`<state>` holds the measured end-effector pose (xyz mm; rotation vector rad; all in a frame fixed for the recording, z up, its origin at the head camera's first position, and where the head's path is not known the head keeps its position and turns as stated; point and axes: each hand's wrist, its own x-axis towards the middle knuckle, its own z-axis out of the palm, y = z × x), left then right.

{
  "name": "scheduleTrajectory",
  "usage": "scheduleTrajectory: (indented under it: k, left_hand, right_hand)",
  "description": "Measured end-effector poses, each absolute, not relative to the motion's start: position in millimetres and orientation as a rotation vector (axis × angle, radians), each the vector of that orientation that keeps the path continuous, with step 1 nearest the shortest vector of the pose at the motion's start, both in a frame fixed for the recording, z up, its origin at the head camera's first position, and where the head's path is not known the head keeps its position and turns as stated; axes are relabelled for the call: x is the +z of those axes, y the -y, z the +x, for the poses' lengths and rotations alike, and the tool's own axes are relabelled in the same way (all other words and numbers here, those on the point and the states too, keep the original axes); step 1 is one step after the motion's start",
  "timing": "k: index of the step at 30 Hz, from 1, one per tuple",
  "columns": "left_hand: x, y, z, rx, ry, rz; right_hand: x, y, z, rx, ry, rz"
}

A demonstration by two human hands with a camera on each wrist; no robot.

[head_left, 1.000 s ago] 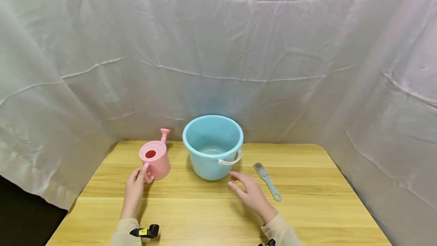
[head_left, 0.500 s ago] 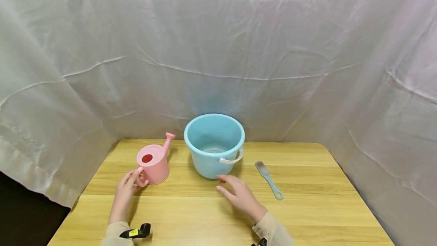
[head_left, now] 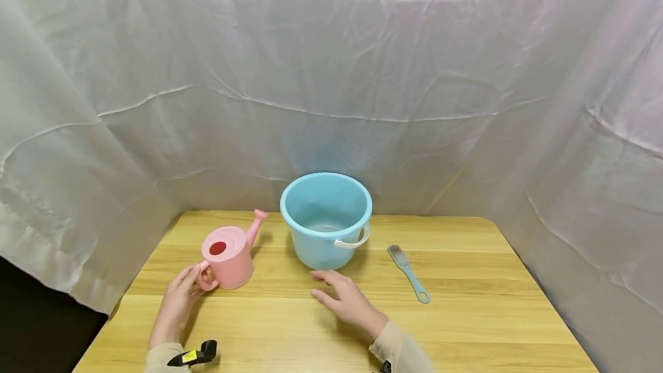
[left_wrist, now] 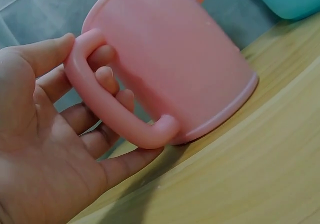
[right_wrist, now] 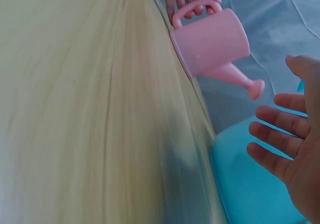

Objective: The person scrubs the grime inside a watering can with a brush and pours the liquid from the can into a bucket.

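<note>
The pink watering can (head_left: pixel 234 266) stands on the left of the table in the head view, its spout (head_left: pixel 256 228) pointing back and right. My left hand (head_left: pixel 177 303) grips its handle (left_wrist: pixel 102 102); in the left wrist view the fingers reach through the loop, thumb near its top. My right hand (head_left: pixel 346 303) is held over the table in front of the light blue bucket (head_left: pixel 320 251), fingers spread and holding nothing. In the right wrist view those fingers (right_wrist: pixel 280 119) overlap the bucket.
A blue-handled brush (head_left: pixel 409 275) lies on the wooden table (head_left: pixel 481 304), right of the bucket. The bucket's white handle (head_left: pixel 352 242) hangs at its front right. Grey cloth (head_left: pixel 331 91) encloses the back and sides.
My left hand has drawn the watering can toward me and a little left, turning its spout further right. My right hand has moved left, across the front of the bucket. Bucket and brush stay put.
</note>
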<state>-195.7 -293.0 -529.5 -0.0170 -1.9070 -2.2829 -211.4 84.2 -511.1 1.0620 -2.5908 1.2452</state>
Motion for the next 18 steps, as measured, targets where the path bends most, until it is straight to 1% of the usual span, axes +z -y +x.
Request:
scheduleTrajectory:
  k: [6, 14, 18]
  left_hand:
    - [-532.5, 302.0, -192.7, -2.341, 1.869, -0.178]
    - [-534.9, 313.9, -185.4, -2.412, 1.909, -0.370]
    - [-534.1, 317.9, -182.4, -2.448, 1.934, -0.443]
  right_hand:
    - [-516.9, -65.2, -215.3, 1.529, 2.555, 1.054]
    - [-519.6, -46.6, -217.0, 2.103, 2.493, 0.876]
    - [-517.3, -39.5, -215.9, 2.293, 2.474, 0.808]
